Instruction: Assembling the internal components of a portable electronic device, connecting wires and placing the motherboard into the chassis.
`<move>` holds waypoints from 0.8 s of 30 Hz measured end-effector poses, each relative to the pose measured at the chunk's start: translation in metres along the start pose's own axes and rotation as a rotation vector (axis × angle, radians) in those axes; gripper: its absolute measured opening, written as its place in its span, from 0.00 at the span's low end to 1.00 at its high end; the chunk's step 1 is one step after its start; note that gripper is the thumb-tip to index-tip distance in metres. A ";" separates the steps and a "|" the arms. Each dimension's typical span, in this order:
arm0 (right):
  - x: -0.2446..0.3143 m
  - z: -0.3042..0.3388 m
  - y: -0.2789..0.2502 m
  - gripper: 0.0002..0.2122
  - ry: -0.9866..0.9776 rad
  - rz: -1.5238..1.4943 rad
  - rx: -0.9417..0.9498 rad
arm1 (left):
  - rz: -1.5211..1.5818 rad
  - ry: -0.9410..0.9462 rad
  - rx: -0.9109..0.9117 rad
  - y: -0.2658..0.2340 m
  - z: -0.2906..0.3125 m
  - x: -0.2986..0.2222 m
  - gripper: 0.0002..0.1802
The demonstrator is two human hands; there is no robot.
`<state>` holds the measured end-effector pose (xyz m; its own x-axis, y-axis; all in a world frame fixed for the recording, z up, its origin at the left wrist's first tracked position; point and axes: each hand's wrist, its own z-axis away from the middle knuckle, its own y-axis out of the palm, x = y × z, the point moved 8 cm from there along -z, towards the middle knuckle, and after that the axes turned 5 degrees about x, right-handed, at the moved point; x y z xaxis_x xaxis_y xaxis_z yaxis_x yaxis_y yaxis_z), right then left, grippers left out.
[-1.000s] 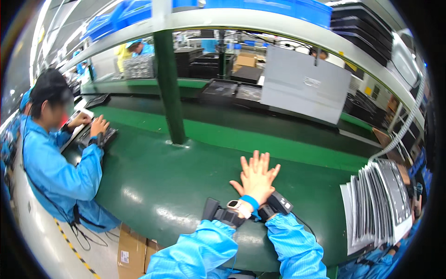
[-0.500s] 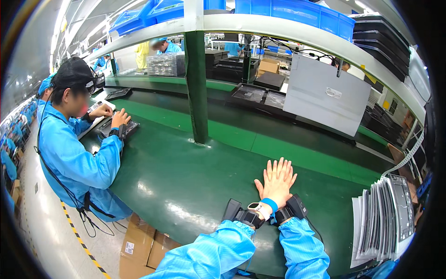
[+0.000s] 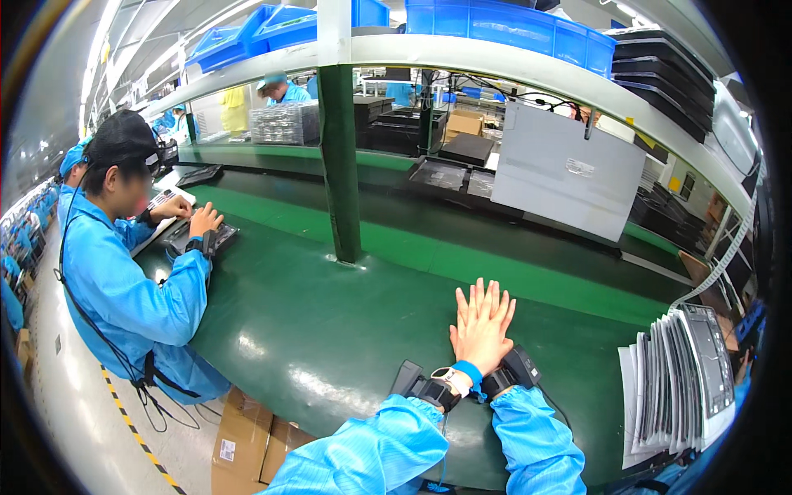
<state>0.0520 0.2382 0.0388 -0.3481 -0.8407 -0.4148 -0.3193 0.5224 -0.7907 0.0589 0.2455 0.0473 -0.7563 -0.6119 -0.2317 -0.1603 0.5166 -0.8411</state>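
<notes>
My left hand (image 3: 481, 340) lies on top of my right hand (image 3: 454, 335) over the green work table (image 3: 297, 322). Both hold no object, and their fingers are stretched out, pointing toward the far side. Most of the right hand is hidden under the left; its thumb shows at the left edge. A light-coloured watch (image 3: 452, 380), a blue band (image 3: 469, 372) and a black strapped device (image 3: 406, 378) are on my left wrist. Another black device (image 3: 521, 365) sits on the right wrist. Blue sleeves cover both forearms.
A co-worker (image 3: 136, 247) in blue handles a dark flat part (image 3: 219, 239) at the left. Thin panels (image 3: 672, 388) stand stacked at right. A green post (image 3: 340, 165) rises ahead; a grey board (image 3: 569, 169) hangs beyond. Blue bins (image 3: 511, 33) rest overhead. A cardboard box (image 3: 243, 433) stands below.
The view has shifted slightly, so the surroundings sit a little further left. My stacked hands remain together, with the fingers a bit closer to one another.
</notes>
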 end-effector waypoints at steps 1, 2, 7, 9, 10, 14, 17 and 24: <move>0.000 -0.001 0.001 0.34 -0.031 -0.076 0.021 | 0.030 0.002 -0.020 -0.005 0.001 0.000 0.43; 0.000 -0.002 0.001 0.34 -0.061 -0.151 0.042 | 0.061 0.004 -0.039 -0.009 0.001 0.001 0.42; 0.007 -0.003 0.003 0.34 -0.040 0.050 0.079 | 0.081 0.003 -0.051 -0.011 0.002 0.003 0.42; 0.003 -0.003 0.004 0.34 -0.033 0.023 0.061 | 0.071 -0.014 -0.050 -0.009 0.001 0.004 0.42; 0.000 -0.002 0.004 0.33 -0.033 -0.005 0.043 | 0.069 -0.008 -0.051 -0.009 0.002 0.001 0.42; 0.004 -0.002 0.013 0.33 -0.030 0.032 0.062 | 0.072 -0.069 0.019 -0.005 0.003 0.004 0.46; 0.005 -0.001 0.014 0.32 -0.040 0.027 0.077 | 0.055 -0.070 0.009 0.005 0.004 0.009 0.44; 0.004 0.000 0.031 0.31 -0.046 0.092 0.091 | 0.134 -0.152 0.034 -0.013 0.003 0.006 0.41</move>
<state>0.0405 0.2514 0.0131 -0.3310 -0.7964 -0.5062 -0.2060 0.5845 -0.7848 0.0588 0.2334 0.0554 -0.6649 -0.6234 -0.4114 -0.0414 0.5807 -0.8131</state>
